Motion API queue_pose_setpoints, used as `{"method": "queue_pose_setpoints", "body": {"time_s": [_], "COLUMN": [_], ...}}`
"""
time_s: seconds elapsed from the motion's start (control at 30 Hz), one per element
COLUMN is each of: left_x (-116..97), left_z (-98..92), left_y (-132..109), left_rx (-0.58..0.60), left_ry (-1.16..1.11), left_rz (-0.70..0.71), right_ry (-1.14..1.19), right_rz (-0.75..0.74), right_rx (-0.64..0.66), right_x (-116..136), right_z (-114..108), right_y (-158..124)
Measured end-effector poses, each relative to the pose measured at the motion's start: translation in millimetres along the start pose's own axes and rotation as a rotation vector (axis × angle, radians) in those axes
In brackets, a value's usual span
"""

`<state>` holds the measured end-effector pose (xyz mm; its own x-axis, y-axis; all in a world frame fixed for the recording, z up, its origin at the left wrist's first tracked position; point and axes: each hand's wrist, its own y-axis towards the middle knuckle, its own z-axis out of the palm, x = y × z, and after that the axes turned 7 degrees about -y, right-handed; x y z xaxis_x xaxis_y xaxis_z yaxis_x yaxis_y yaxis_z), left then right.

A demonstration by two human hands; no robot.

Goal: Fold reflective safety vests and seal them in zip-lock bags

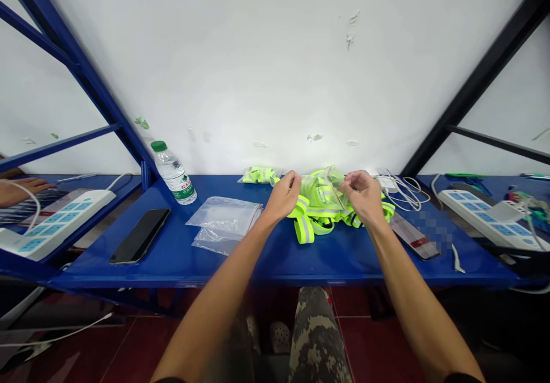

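Far centre of the blue table: the left hand and right hand each pinch the top edge of the clear zip bag, which holds neon bands, just above the loose bands; judged risk: a slack pinch tips the bag and spills its contents.

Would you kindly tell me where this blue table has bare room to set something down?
Bare blue lies between the phone and the empty clear bags, behind them beside the bottle, and along the front of the table below the reflective bands. Crowded where left hand and right hand pinch a filled bag, and at the cables.
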<state>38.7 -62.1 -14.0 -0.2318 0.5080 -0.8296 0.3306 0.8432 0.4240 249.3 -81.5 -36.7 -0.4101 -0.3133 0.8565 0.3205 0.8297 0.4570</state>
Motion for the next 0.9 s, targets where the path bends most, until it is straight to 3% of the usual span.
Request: {"method": "queue_pose_setpoints", "body": {"time_s": [0.1, 0.2, 0.27, 0.37, 0.43, 0.57, 0.63, 0.7, 0.83, 0.9], "left_x": [13.0, 31.0, 39.0, 38.8, 31.5, 8.6, -2.0, -8.5, -6.9, -6.7], "left_z": [9.4, 23.8, 31.4, 36.3, 34.7, 18.9, -0.8, -35.0, -135.4, -171.8], "left_y": [4.8, 6.0, 4.6, 3.2, 5.2, 14.9, 17.2, 13.8, -11.4, -26.8], "left_rx": [-0.034, -0.036, -0.041, -0.046, -0.070, -0.283, -0.226, -0.194, -0.462, -0.451], "left_ry": [0.101, 0.107, 0.061, -0.012, -0.065, -0.120, -0.147, -0.113, 0.306, 0.545], "left_rz": [-0.023, -0.112, -0.168, -0.161, -0.131, -0.158, -0.156, -0.136, -0.218, -0.366], "right_ry": [-0.375, -0.574, -0.611, -0.557, -0.442, 0.007, 0.198, 0.307, 0.429, 0.408], "right_rz": [-0.210, -0.227, -0.205, -0.167, -0.146, -0.013, 0.064, 0.078, 0.112, 0.153], "right_rx": [0.053, 0.136, 0.276, 0.401, 0.329, 0.206, 0.200, 0.131, -0.168, -0.255], "right_x": [-0.3, -4.5, -8.0, -8.0, -2.8, 17.2, 27.3, 32.5, 22.9, 16.3], "right_z": [-0.8, 0.3, 0.7, 1.4, 0.9, -5.6, -11.4, -20.1, -42.0, -43.2], "right_y": [-8.0, -12.1, -10.5, -5.3, -3.5, -8.4, -12.0, -11.9, 3.1, 11.2]}}
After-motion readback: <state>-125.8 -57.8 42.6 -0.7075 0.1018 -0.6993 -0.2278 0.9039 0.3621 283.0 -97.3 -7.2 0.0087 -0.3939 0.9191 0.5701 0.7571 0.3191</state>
